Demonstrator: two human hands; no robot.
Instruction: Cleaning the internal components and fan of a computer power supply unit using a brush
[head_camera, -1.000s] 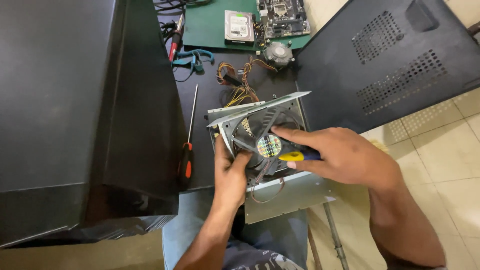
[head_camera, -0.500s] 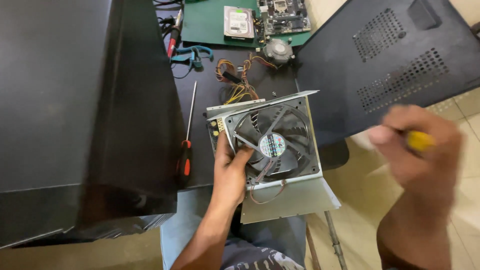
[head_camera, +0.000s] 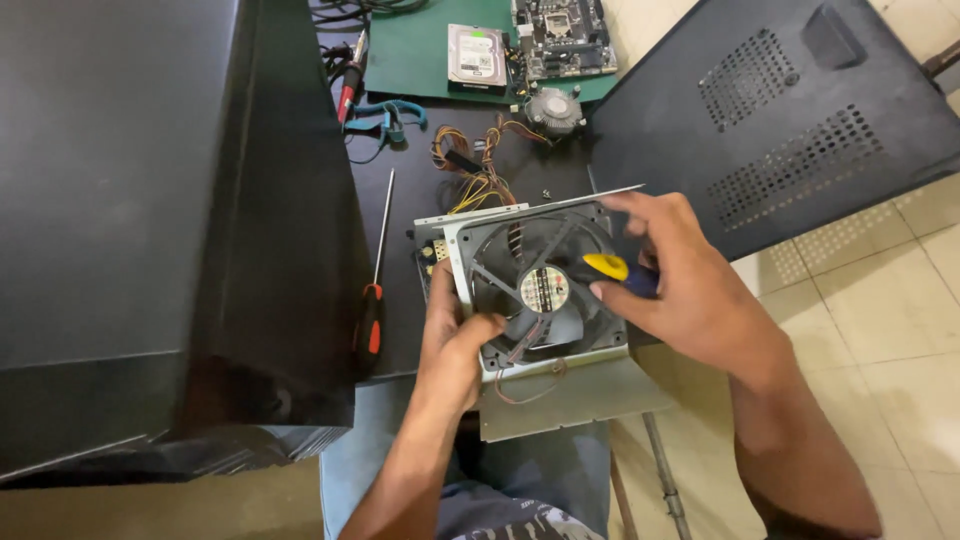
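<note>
Right hand (head_camera: 690, 290) back over fan (head_camera: 540, 285)

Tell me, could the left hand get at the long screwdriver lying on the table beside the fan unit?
Probably yes. The left hand grips the fan unit, and the long screwdriver lies just to its left on bare dark table; nothing stands between them.

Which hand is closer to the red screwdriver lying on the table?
Left. The left hand grips the fan frame's left edge, just right of the red screwdriver. The right hand is farther away, across the fan.
</note>
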